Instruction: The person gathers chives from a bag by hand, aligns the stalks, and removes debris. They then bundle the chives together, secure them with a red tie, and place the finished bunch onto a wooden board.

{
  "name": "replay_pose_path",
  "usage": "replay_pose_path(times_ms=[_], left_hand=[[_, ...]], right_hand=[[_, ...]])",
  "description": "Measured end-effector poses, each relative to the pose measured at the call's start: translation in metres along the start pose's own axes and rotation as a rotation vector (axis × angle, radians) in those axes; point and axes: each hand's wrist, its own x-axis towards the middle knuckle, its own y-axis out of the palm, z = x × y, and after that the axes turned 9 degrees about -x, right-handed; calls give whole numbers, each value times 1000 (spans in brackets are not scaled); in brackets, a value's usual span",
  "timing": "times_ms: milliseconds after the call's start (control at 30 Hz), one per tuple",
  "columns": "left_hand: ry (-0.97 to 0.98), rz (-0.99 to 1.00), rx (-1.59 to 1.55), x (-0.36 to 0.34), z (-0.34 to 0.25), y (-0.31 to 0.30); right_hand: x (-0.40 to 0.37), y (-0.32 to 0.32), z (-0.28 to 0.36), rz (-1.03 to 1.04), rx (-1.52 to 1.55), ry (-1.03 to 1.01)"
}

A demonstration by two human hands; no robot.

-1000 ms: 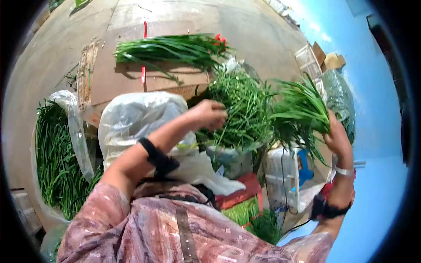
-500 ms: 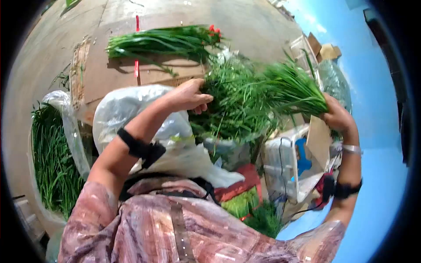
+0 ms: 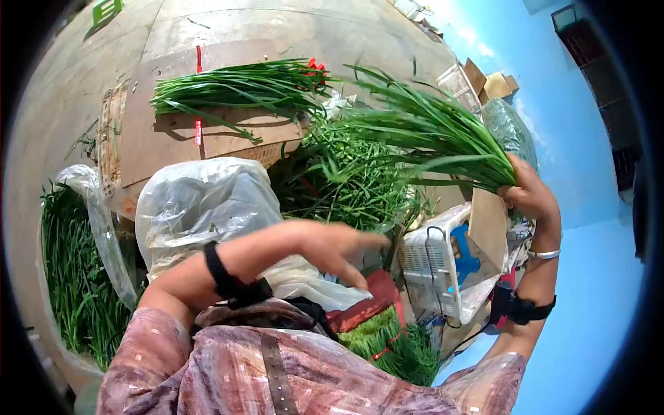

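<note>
My right hand [image 3: 529, 190] grips a bunch of long green leafy stalks [image 3: 443, 138] by its lower end, the leaf tips pointing left. My left hand [image 3: 339, 250], somewhat blurred, has its fingers apart and nothing in it. It hangs over the edge of a white plastic bag [image 3: 207, 197]. Beyond it lies a heap of loose green leaves [image 3: 360, 187]. A bundle of greens [image 3: 235, 86] with a red tie at its right end rests on a cardboard sheet [image 3: 145, 149].
At the left stands a plastic bag of greens [image 3: 76, 277]. A white crate [image 3: 422, 263] with a blue object [image 3: 463, 256] is on the right. Tied greens [image 3: 387, 342] lie near my lap. A blue wall [image 3: 588, 270] rises at the right, and a green stool [image 3: 106, 10] stands far back.
My left hand has moved down and right, away from the heap. The bunch in my right hand has lifted and spread above the heap. The whole view has shifted slightly.
</note>
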Motion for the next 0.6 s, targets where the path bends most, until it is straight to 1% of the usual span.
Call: replay_pose_path(times_ms=[33, 67, 100, 133, 167, 200, 233, 300, 333, 400, 433, 467, 500, 533, 567, 600], left_hand=[[-48, 185, -215, 15, -4, 13], [73, 211, -227, 29, -1, 26], [195, 235, -235, 44, 2, 36], [240, 92, -270, 58, 1, 45], [286, -50, -305, 70, -3, 48], [309, -59, -318, 68, -25, 32], [380, -71, -330, 104, -4, 27], [440, -130, -759, 81, -46, 18], [441, -151, -756, 76, -50, 14], [651, -494, -685, 67, -51, 8], [692, -668, -553, 72, -41, -4], [673, -652, -721, 57, -48, -12], [648, -671, -784, 48, -45, -31], [950, -579, -957, 50, -42, -50], [1030, -651, -1062, 35, -52, -57], [1063, -807, -1098, 23, -61, -61]], right_hand=[[-1, -3, 12, 57, 226, 144], [-2, 0, 19, 53, 222, 135], [-2, 3, 26, 7, 341, 106], [-1, 4, 33, -39, 457, 74], [0, 7, 43, -44, 449, 62], [3, 12, 55, -47, 498, 40], [6, 17, 64, -48, 550, 15], [18, 35, 71, -25, 764, -81], [22, 39, 79, -9, 779, -85], [32, 52, 84, 14, 826, -114], [36, 57, 91, 31, 844, -123], [39, 61, 103, -3, 749, -155], [40, 66, 114, -28, 657, -177], [43, 68, 125, -74, 564, -190], [49, 70, 137, -126, 482, -241], [57, 72, 144, -255, 275, -364]])
